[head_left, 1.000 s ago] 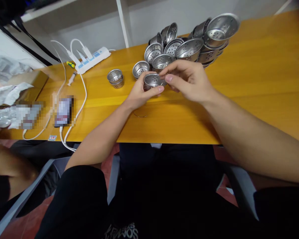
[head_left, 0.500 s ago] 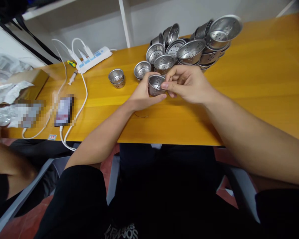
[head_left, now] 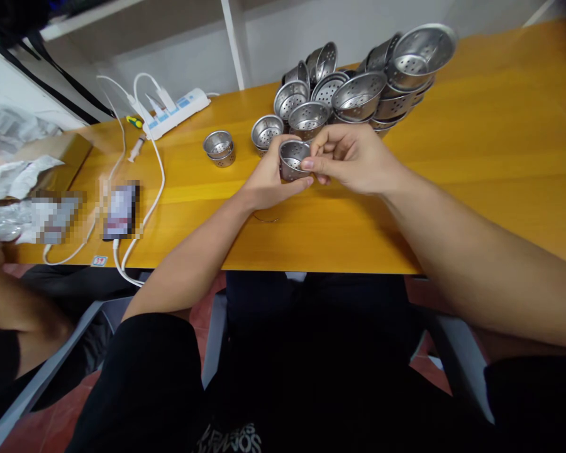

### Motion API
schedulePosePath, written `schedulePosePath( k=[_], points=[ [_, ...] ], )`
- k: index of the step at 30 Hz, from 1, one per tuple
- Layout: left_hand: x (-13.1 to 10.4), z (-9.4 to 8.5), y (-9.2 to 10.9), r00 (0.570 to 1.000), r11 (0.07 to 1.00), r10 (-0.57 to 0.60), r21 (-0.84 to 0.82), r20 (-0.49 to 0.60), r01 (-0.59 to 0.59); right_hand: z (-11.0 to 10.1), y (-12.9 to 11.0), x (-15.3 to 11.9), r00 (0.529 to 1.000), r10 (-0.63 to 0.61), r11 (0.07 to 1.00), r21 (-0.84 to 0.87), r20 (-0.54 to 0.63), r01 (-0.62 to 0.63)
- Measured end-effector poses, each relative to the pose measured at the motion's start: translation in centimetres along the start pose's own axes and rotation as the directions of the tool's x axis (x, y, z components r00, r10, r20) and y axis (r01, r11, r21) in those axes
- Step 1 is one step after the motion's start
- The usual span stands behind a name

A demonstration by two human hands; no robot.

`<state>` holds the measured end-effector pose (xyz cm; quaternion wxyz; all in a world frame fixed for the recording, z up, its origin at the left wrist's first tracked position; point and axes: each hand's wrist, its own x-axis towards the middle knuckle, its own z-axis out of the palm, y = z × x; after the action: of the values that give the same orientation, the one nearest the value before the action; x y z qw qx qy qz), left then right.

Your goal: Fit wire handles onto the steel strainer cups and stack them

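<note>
We see a white power strip [head_left: 178, 113] on the desk [head_left: 495, 138], a syringe [head_left: 136, 149] near it, and a phone [head_left: 121, 211] with a cable [head_left: 116, 253].

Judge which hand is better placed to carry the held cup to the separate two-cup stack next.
Probably the left hand: it cradles the held cup and is nearer the two-cup stack; the right hand, at the cup's right side, is farther away.

Between this person's left hand [head_left: 266, 175] and right hand [head_left: 356, 157] is a cup [head_left: 292, 156]; behind it, on the table [head_left: 500, 157], lies a heap of cups [head_left: 309, 119]. Farther left: a cup stack [head_left: 219, 152], then a phone [head_left: 121, 211] before a power strip [head_left: 178, 114].
</note>
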<state>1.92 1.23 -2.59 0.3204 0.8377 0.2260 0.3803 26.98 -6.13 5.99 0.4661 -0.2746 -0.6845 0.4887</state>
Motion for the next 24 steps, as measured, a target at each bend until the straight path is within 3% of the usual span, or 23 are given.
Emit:
schedulePosePath(
  k=[3,6,9,11,13,19,24],
  points=[
    [-0.1,-0.1,0.2,1.0,1.0,-0.01,-0.001,0.015,0.01,-0.1,0.3,-0.1,0.999,-0.044,0.999,-0.028,0.014,0.044],
    [0.1,-0.2,0.1,0.999,0.999,-0.042,0.007,-0.013,0.042,-0.1,1.0,-0.2,0.994,-0.093,0.987,-0.133,-0.051,0.086],
    [0.4,-0.3,-0.5,0.997,0.999,-0.032,0.009,-0.07,0.033,-0.3,1.7,-0.2,0.953,-0.246,0.941,-0.28,-0.179,0.19],
    [0.5,-0.4,-1.1,0.995,1.0,-0.023,0.018,-0.093,0.025,-0.5,1.9,-0.3,0.916,-0.347,0.885,-0.393,-0.201,0.25],
    [0.6,-0.5,-1.4,0.995,0.999,-0.02,0.039,-0.101,0.024,-0.6,1.8,-0.5,0.909,-0.383,0.834,-0.485,-0.165,0.263],
    [0.5,-0.5,-0.7,0.989,0.997,0.024,0.078,-0.144,-0.012,-0.8,1.2,-0.9,0.942,-0.325,0.782,-0.584,-0.085,0.217],
    [0.5,-0.6,0.5,0.989,0.997,0.048,0.069,-0.141,-0.038,-0.9,1.8,-0.8,0.919,-0.389,0.679,-0.654,0.067,0.335]
  ],
)
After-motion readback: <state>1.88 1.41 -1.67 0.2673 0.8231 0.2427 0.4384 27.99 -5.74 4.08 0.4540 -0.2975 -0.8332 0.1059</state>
